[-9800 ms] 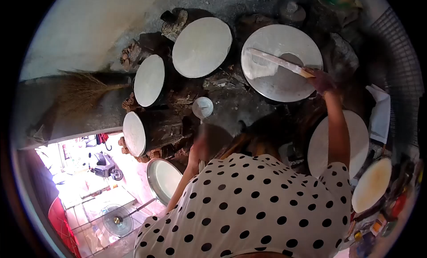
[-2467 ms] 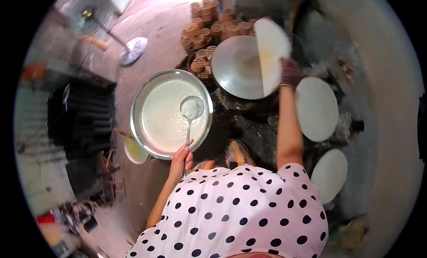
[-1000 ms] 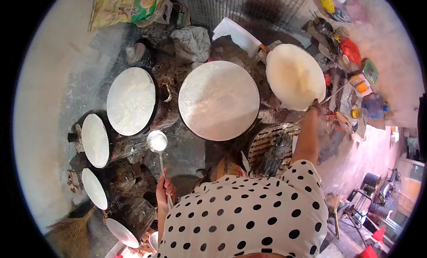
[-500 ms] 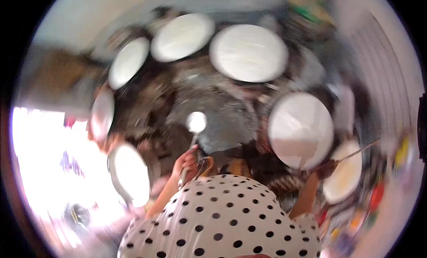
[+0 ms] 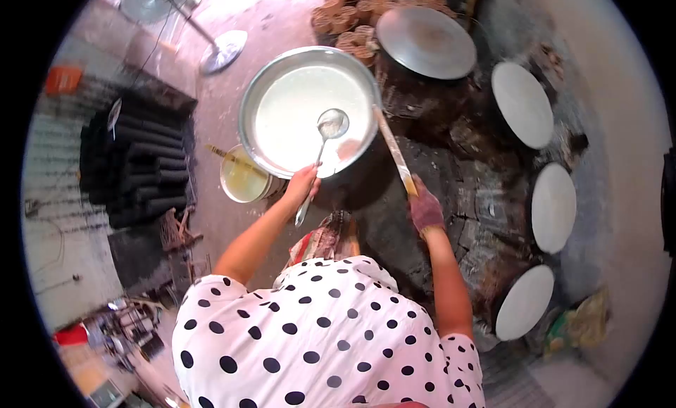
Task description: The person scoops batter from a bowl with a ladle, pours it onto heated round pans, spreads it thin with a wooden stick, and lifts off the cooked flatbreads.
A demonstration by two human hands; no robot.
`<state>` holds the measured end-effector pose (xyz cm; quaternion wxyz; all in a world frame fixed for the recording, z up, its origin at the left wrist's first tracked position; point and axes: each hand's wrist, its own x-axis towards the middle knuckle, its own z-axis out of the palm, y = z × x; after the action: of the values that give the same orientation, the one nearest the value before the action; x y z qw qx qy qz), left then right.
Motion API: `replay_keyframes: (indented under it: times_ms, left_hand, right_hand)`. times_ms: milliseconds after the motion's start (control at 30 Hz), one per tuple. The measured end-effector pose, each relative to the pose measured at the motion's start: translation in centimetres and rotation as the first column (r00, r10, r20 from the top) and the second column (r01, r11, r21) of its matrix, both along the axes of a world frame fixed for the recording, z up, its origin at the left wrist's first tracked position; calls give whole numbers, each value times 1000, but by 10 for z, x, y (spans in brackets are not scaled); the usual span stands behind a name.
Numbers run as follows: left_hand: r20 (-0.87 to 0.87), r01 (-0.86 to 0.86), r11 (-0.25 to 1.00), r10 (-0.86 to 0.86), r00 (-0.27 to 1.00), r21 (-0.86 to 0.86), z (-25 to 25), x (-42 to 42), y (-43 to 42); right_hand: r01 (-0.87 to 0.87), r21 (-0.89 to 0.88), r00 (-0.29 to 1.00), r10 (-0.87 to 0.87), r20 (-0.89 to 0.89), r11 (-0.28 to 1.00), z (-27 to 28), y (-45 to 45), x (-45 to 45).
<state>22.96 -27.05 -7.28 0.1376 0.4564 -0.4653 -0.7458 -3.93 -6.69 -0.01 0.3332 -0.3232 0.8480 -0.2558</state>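
My left hand [image 5: 303, 184] is closed around the handle of a metal ladle [image 5: 332, 124]. The ladle's round bowl is over or in the white liquid inside a wide metal basin [image 5: 248, 137]; I cannot tell whether it touches the surface. In my right hand [image 5: 425, 209], which wears a purplish work glove, is a long flat wooden stick [image 5: 394, 151]. The far end of the stick points up beside the basin's right rim. A white bucket [image 5: 267, 187] with pale yellowish liquid and a flat stick across its rim stands left of the basin.
Round white-topped pans [image 5: 522, 105] sit in a curve on a dark stove structure [image 5: 493, 204] along the right. A grey metal lid or pan [image 5: 427, 43] is at the top. Black cylinders [image 5: 144, 161] are stacked at left; a standing fan [image 5: 224, 52] is at upper left.
My view has swung from the curve of pans to the basin. The ladle, still in my left hand, is now over the basin. My right hand still holds the stick.
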Motion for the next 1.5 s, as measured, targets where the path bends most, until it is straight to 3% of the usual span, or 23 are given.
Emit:
replay_keyframes:
  times_ms: [33,100,133,167,233,300,367,400,500,567,633,700,733,767,800,867,933,1100,1200,1367,1433,1467,1500]
  left_hand:
    - [48,-34,999,35,998,-23,-14,-12,-19]
    - [107,-37,999,38,994,-17,-65,-24,-83]
    - [133,-21,1000,21,991,-2,-78,-31,-109]
    - [160,-2,1000,0,987,12,-89,-38,-130]
    - [244,106,990,-80,967,-94,-106,-47,-160]
    - [279,67,992,-34,960,-110,-117,-50,-175]
    - [467,300,940,-194,863,-162,-117,-52,-192]
    - [488,344,929,-239,840,-136,-124,-51,-197]
    - [558,443,884,-296,775,-147,-127,-54,-193]
    - [556,474,868,-323,766,-148,-136,-58,-188]
    - [443,364,925,-284,850,-106,-159,-65,-177]
    - [201,15,975,-61,978,223,-158,-83,-156]
    - [126,4,954,-44,991,301,-146,-87,-152]
    - [75,-139,845,117,990,516,-116,-95,-143]
    - [37,-184,783,202,979,595,-98,-97,-134]
    - [-15,-216,730,296,955,648,-46,-97,-130]
    - [-86,-289,809,383,920,513,39,-91,-134]
    - [-389,-223,970,244,889,99,211,-74,-161]
    - [-400,-183,969,103,911,-168,298,-57,-166]
    - [-342,-202,890,55,938,-410,333,-13,-182]
    - [-325,-157,897,15,946,-414,325,8,-190]
    - [-278,-98,933,-1,961,-345,313,16,-194]
    - [-228,-38,964,-24,973,-265,297,21,-198]
  right_hand:
    - [-144,29,980,147,-136,989,-5,-27,-3]
    - [-315,146,910,342,-234,938,-15,-101,-3]
    - [-307,227,902,358,-240,924,-25,-131,-6]
    - [-113,357,992,129,-19,927,-8,-168,-5]
    - [-135,469,965,222,-136,873,-29,-197,-9]
    - [-158,574,974,222,-44,804,-53,-205,-13]
    - [-464,219,879,477,-10,858,-39,-195,-12]
    - [-354,259,915,390,-101,899,-53,-193,-12]
    - [-445,172,878,466,-107,879,-92,-178,-14]
    - [-399,183,912,410,-25,899,-101,-177,-7]
    - [-152,90,988,153,-5,984,-104,-173,0]
    - [-163,149,985,169,-32,975,-149,-153,11]
    - [-118,124,983,99,152,985,-172,-141,19]
    - [-62,174,933,-5,360,983,-129,-149,28]
    - [-6,254,842,-132,523,967,-81,-161,39]
    - [58,196,794,-164,586,979,-52,-150,43]
    - [228,113,655,-239,717,967,-25,-153,47]
    - [221,-171,698,-33,715,960,111,-192,36]
    - [214,-479,768,157,621,852,156,-205,19]
    - [228,-654,816,225,533,721,182,-204,-9]
    - [58,-570,826,282,489,820,177,-201,-31]
    - [69,-384,730,215,649,921,182,-200,-36]
    - [89,-371,724,196,661,925,157,-205,-38]
